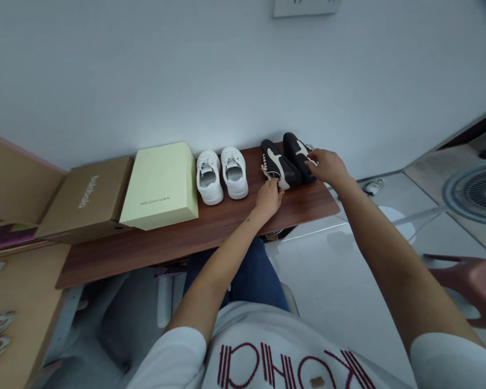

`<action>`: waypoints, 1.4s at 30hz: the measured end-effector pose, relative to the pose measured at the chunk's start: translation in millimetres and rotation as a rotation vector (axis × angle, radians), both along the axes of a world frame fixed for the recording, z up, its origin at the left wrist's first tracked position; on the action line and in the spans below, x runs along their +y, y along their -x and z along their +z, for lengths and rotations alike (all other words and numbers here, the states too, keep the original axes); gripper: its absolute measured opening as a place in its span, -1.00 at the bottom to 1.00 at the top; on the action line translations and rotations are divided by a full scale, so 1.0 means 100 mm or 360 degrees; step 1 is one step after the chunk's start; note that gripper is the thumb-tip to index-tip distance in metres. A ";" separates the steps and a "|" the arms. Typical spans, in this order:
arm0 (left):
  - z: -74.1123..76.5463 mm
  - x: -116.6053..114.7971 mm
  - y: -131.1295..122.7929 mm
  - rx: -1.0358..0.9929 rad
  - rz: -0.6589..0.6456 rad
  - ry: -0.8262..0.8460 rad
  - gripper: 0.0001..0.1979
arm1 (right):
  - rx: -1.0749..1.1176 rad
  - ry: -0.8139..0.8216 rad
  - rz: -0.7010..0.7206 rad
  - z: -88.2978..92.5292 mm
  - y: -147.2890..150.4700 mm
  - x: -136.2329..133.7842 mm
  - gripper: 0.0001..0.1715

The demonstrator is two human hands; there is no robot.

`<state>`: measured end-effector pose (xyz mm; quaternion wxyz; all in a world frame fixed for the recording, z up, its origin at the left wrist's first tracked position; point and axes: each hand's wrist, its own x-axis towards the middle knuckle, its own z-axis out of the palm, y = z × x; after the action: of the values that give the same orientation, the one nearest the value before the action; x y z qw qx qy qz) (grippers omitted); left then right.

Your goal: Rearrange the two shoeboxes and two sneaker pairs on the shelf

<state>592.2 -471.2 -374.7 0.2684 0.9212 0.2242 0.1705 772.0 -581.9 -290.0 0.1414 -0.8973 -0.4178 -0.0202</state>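
A pair of dark brown sneakers with cream stripes sits at the right end of a narrow reddish-brown wooden shelf (227,229), toes toward the wall. My left hand (268,199) has its fingers curled on the heel opening of the left dark sneaker (282,165). On the outer side of the right dark sneaker (297,154), my right hand (328,165) grips with thumb and fingers. Both dark sneakers look tilted and lean close together. To their left stand a white sneaker (209,178) and its white mate (235,173), upright side by side.
A pale yellow shoe box (157,183) and a brown cardboard box (91,194) stand at the shelf's left. A wooden desk (24,302) is at far left. On the right are a fan (478,189), a pink stool (478,292) and a white power strip (373,186) on the floor.
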 end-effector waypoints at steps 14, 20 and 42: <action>-0.18 -0.04 -0.49 -0.0296 0.0276 0.1047 -0.73 | 0.0900 -0.0113 0.0007 -0.51 -0.50 -0.28 -0.45; -0.01 0.18 -0.39 -0.0181 0.0105 0.0661 -0.78 | 0.0723 -0.0108 0.0168 -0.46 -0.41 -0.17 -0.49; 0.58 0.32 -0.49 0.0810 -0.0172 -0.0268 -0.68 | -0.0228 0.0749 0.0258 -0.14 0.11 0.35 -0.50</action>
<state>641.4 -439.0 -316.8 0.1345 0.9641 0.2199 -0.0630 761.2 -546.6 -303.6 -0.1000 -0.8654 -0.4903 0.0254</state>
